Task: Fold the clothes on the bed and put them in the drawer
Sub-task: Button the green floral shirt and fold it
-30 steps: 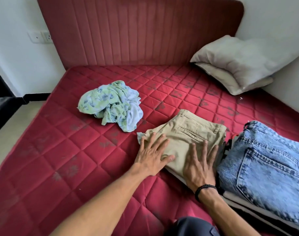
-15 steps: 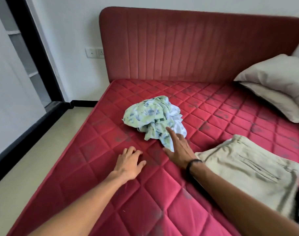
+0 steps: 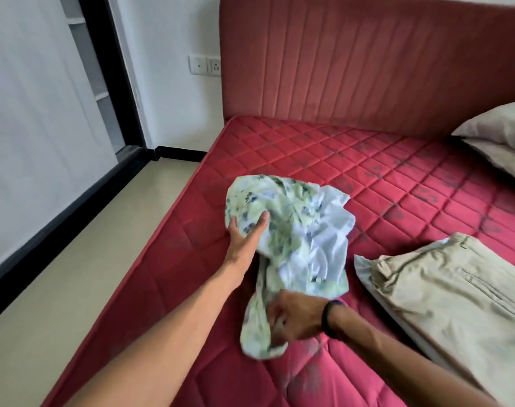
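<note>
Left hand [image 3: 246, 230]: was curled on the mattress [image 3: 368, 171], now grips the floral garment [image 3: 297, 245] near the left edge.
Right hand [image 3: 294, 321]: blurred, seems now pinching its near end.
Khaki trousers [image 3: 444, 298]: folded, unmoved.

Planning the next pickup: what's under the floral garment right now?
Red mattress around it. The left hand reaches beneath its far edge, fingers hidden; the right hand grips the near end. Anything else underneath is covered.

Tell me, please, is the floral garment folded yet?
Not folded. The floral garment lies crumpled on the mattress, gripped by the left hand and right hand.
</note>
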### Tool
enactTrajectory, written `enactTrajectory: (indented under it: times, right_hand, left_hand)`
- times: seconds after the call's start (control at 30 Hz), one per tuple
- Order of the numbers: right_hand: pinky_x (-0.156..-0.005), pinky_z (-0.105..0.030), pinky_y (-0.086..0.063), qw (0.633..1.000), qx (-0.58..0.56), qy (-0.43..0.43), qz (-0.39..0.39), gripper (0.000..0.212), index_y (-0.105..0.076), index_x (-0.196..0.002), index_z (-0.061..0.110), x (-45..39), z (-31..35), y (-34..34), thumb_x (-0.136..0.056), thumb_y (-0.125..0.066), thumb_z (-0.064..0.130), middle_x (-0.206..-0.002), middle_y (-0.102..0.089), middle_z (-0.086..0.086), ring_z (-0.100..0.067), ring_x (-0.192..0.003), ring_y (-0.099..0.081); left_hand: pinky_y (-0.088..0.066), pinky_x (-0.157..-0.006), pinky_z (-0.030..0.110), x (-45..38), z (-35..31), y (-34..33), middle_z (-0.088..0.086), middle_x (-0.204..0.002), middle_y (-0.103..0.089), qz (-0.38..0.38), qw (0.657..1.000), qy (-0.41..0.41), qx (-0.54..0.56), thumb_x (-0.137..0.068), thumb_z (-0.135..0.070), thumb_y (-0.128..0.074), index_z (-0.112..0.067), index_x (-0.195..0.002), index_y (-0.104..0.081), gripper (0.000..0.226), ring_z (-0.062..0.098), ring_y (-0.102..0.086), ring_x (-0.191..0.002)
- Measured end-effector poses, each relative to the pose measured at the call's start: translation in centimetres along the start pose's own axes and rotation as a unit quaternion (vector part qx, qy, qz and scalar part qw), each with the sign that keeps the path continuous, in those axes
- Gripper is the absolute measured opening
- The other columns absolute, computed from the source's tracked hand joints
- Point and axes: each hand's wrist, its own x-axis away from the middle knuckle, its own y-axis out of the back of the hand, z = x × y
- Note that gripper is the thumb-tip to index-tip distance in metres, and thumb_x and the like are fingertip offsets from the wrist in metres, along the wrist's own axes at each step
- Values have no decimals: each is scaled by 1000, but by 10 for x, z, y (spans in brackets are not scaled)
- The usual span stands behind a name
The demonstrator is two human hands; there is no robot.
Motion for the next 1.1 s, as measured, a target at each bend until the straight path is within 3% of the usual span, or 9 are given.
enactTrajectory:
  times: [0.2, 0.3, 0.43, 0.57, 0.7, 0.8, 0.9, 1.0, 1.1]
  right_hand:
    - [-65, -17, -60, 972, -77, 26, 222, 21, -74, -114, 5, 63, 33, -57, -95, -66, 6, -110, -73, -27, -8, -68, -69]
    - [-64, -35, -62, 985, -165, 17, -51, 15, -77, -87, 12, 74, 16, -42, -96, -68, 21, -88, -78, -12, -14, -65, -69]
    - [-67, -40, -58, 864, -190, -79, -460, 18, -71, -83, 20, 71, 9, -27, -83, -81, 35, -75, -74, 5, -10, -65, -69]
    - [-77, -40, -62, 896, -257, -43, -358, 58, -58, -129, 30, 51, 44, -37, -83, -77, 59, -87, -76, 5, -13, -72, -74]
    - [-92, -35, -54, 924, -164, 0, -345, 72, -41, -150, 38, 29, 72, -47, -89, -62, 69, -109, -65, 10, -17, -101, -67]
    - [-82, -29, -53, 943, -116, 29, -311, 47, -71, -118, 24, 24, 81, -52, -91, -64, 62, -100, -69, 9, -12, -90, -64]
    - [-61, -41, -47, 928, -117, -7, -353, 59, -62, -67, 10, 29, 72, -51, -95, -58, 62, -62, -60, -5, -17, -56, -52]
    - [-70, -36, -50, 930, -82, -128, -335, 71, -58, -72, 14, 45, 52, -39, -93, -37, 78, -75, -66, -9, -27, -73, -65]
    - [-71, -32, -53, 954, 30, -221, -200, 58, -58, -88, 10, 71, 28, -28, -95, -47, 67, -84, -74, -10, -24, -78, -71]
  left_hand:
    - [-58, -95, 39, 59, 19, 60, 0, -113, -76, -22, 985, 32, -170, -57, -40, -84, -29, -118, -66, 64, 20, -71, -101]
    - [-58, -86, 31, 105, 16, 100, 2, -99, -79, 95, 974, 79, -191, -65, -37, -77, -19, -100, -75, 39, 16, -73, -87]
    - [-60, -85, 42, 124, 4, 154, 14, -93, -73, 82, 916, 149, -363, -58, -20, -74, -8, -94, -70, 39, 25, -70, -81]
    - [-51, -100, 43, 115, -10, 158, 7, -127, -65, -149, 838, -38, -524, -86, -25, -63, -25, -121, -66, 35, 31, -59, -118]
    - [-45, -72, 30, 106, -19, 143, -4, -94, -71, -193, 887, -147, -394, -102, -59, -41, -25, -123, -67, 47, 14, -62, -83]
    - [-53, -74, 32, 106, -18, 124, -3, -100, -72, -93, 858, -92, -496, -70, -100, -35, -31, -138, -53, 99, 18, -70, -88]
    - [-56, -84, 34, 102, -9, 123, 3, -107, -75, -100, 818, -105, -556, -69, -64, -72, -30, -120, -66, 62, 28, -72, -98]
    - [-50, -55, 22, 102, -24, 133, -1, -81, -70, -89, 885, -112, -442, -87, -20, -68, -20, -95, -71, 8, 18, -66, -68]
    - [-43, -55, 27, 103, -68, 143, 10, -77, -63, -153, 982, -40, -104, -91, -14, -58, -8, -72, -64, 20, 22, -55, -61]
